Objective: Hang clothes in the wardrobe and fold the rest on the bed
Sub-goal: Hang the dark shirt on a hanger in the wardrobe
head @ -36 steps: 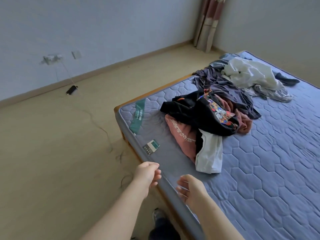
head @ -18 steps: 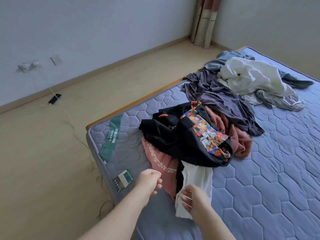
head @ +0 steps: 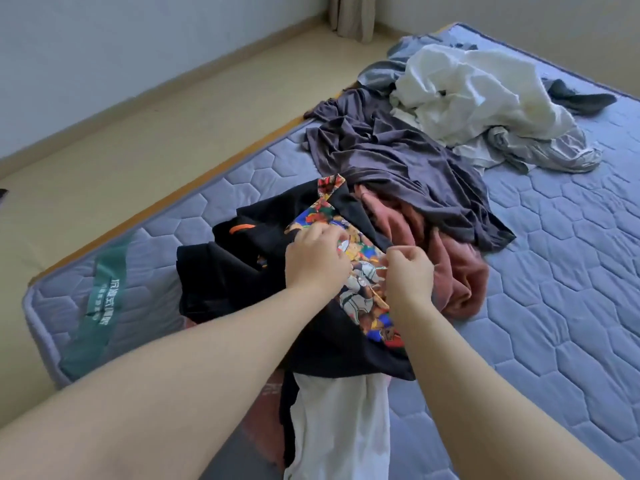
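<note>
Left hand (head: 317, 261) and right hand (head: 408, 275) both pinch the black cartoon-printed top (head: 242, 271). I'd lift it clear, leaving the crumpled rust-pink garment (head: 457, 271) behind.

A green band (head: 100, 299) runs across the near corner of the bed (head: 554, 271) and carries a line of white characters with a smaller line beneath (both too blurred to read). Nothing else is legible.
</note>
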`<state>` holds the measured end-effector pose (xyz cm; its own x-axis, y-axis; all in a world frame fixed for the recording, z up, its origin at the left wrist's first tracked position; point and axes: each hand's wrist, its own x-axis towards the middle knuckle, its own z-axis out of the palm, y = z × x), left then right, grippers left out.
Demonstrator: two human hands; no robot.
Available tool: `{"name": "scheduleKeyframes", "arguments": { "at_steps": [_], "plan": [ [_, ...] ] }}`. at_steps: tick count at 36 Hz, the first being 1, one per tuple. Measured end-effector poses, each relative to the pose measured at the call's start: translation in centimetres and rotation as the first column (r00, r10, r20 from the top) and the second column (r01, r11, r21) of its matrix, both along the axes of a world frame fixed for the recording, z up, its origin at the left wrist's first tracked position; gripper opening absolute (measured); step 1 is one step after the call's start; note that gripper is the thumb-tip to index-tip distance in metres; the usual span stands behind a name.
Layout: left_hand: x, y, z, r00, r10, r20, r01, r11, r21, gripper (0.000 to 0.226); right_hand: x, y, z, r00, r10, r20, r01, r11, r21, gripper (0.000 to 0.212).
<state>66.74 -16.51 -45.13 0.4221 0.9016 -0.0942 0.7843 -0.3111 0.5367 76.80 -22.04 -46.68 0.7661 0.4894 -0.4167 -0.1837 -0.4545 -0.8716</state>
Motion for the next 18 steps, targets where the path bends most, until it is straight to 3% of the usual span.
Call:
{"name": "scheduleKeyframes", "arguments": {
  "at_steps": [4, 11, 18],
  "plan": [
    [2.9, 1.7, -3.4, 0.989, -0.109, -0.104, 0.114, 0.993, 0.044, 0.041, 3.0, 2.4, -1.8, 0.985, 0.057, 0.166, -0.044, 0.996, -0.082, 0.017],
    [5.3, 3.7, -9.8, 0.959, -0.174, -0.225, 0.156, 0.983, -0.097, 0.052, 7.9, 5.9, -5.6, 0.938, 0.102, 0.333, -0.035, 0.979, -0.201, 0.026],
    [7.3, 5.3, -14.2, 0.959, -0.175, -0.224, 0.136, 0.974, -0.181, 0.047, 11.5, 8.7, -9.5, 0.877, 0.177, 0.446, -0.049, 0.957, -0.285, 0.062]
  ]
}}
